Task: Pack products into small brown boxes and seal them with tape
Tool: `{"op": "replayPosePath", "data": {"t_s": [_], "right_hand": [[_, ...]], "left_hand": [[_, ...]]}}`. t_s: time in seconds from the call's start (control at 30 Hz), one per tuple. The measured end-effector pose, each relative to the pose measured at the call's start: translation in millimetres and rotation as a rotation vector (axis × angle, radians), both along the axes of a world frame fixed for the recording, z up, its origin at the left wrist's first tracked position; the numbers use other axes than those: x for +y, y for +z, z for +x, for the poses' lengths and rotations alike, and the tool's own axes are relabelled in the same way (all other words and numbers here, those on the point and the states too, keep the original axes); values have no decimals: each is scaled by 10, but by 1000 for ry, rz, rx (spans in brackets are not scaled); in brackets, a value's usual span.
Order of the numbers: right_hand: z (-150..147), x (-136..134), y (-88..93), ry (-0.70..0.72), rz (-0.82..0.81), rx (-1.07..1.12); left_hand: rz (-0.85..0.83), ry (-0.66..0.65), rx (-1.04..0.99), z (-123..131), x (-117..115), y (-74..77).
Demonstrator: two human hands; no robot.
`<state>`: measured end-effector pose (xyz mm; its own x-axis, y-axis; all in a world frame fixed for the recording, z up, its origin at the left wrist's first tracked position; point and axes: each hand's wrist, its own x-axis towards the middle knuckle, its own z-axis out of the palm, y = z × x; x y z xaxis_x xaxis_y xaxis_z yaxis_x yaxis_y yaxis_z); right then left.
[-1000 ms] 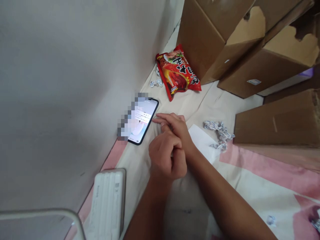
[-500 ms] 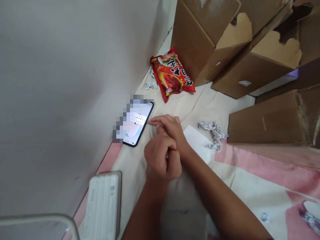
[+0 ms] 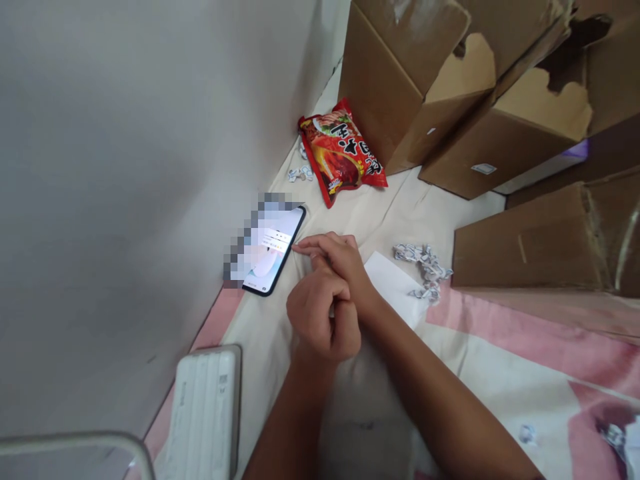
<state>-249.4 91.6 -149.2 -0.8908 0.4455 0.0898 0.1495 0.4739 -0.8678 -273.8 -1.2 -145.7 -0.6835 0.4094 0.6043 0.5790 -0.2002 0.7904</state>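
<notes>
A phone [image 3: 273, 257] with its screen lit lies on the pale sheet by the wall, part of it covered by blurred blocks. My right hand [image 3: 343, 263] lies just right of the phone, fingers stretched out, with the fingertips at the phone's right edge. Curled into a fist, my left hand [image 3: 323, 310] rests against and partly over my right hand near its wrist; nothing shows in its fingers. White paper [image 3: 393, 287] lies partly behind my right wrist, with a crumpled printed strip [image 3: 425, 267] beside it.
A red food packet [image 3: 345, 153] leans near a cardboard box [image 3: 380, 87] at the top. More boxes [image 3: 525, 247] stand at the right. A white ribbed power bank [image 3: 205, 407] lies lower left, near a pale metal bar [image 3: 75, 440]. The wall [image 3: 125, 167] borders the left.
The whole view has shifted slightly. Both hands keep the same pose beside the phone.
</notes>
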Motion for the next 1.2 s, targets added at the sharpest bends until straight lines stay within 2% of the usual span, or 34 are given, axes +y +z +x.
{"op": "replayPosePath", "data": {"t_s": [0.3, 0.5, 0.93, 1.2], "right_hand": [[-22, 49, -101, 33, 50, 18], [-76, 13, -146, -52, 63, -27], [-76, 63, -116, 58, 87, -76], [-113, 49, -181, -5, 90, -44]], "left_hand": [[-48, 51, 34, 55, 14, -90], [-57, 97, 86, 26, 19, -154], [-67, 169, 155, 39, 63, -173], [-76, 171, 214, 6, 67, -165]]}}
